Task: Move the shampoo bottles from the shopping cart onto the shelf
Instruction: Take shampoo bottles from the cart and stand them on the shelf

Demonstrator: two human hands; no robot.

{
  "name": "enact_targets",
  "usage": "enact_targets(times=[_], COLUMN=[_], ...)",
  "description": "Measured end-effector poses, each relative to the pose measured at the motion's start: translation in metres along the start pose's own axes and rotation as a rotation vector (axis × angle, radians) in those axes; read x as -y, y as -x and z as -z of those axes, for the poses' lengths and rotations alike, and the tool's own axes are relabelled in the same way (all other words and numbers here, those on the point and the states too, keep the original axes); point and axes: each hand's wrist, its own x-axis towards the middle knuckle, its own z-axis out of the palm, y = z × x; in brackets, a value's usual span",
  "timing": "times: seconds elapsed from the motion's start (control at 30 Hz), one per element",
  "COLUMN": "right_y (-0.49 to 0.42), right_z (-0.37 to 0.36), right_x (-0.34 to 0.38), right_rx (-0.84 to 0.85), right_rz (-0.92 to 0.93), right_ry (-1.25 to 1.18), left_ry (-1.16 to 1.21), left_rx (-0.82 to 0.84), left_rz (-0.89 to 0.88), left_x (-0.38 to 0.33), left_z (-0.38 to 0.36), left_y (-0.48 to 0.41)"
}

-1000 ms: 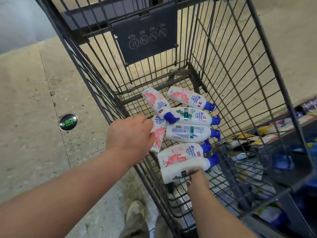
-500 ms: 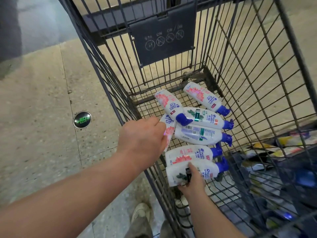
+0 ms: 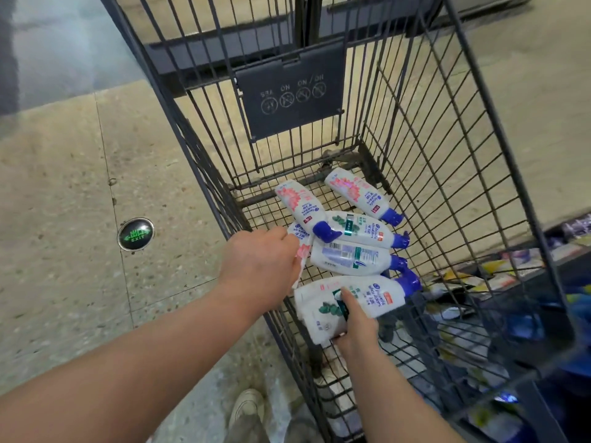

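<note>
My left hand (image 3: 260, 270) curls round a pink-flower shampoo bottle (image 3: 303, 251). My right hand (image 3: 355, 327) pinches a green-leaf shampoo bottle (image 3: 316, 316). Both bottles are low in the shopping cart (image 3: 287, 118). I think a smooth bottle could slip out or bump the wires.

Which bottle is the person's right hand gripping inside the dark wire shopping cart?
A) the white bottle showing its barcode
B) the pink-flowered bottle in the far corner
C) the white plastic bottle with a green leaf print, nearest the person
C: the right hand curls its fingers round the white plastic bottle with the green leaf print at the near end of the dark wire shopping cart.
</note>
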Motion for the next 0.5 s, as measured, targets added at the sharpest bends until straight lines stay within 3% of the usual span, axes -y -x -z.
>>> enact_targets(times=[0.17,0.27,0.33,0.5], right_y=[0.071,0.129,0.169,0.267], right_z=[-0.007,0.001,0.012,0.047], right_x=[0.063,0.096,0.112,0.125], right_rx=[0.079,0.133,0.151,0.151], right_rz=[0.392,0.561,0.673,0.904], right_ry=[0.089,0.15,0.17,0.121], left_ry=[0.098,0.314,0.497,0.61], left_rx=[0.074,0.167,0.152,0.093], left_rz=[0.025,0.059,0.103,0.041], left_x=[0.0,0.003,0.007,0.017], left_z=[0.011,0.028,0.048,0.108], left_y=[0.001,0.003,0.007,0.038])
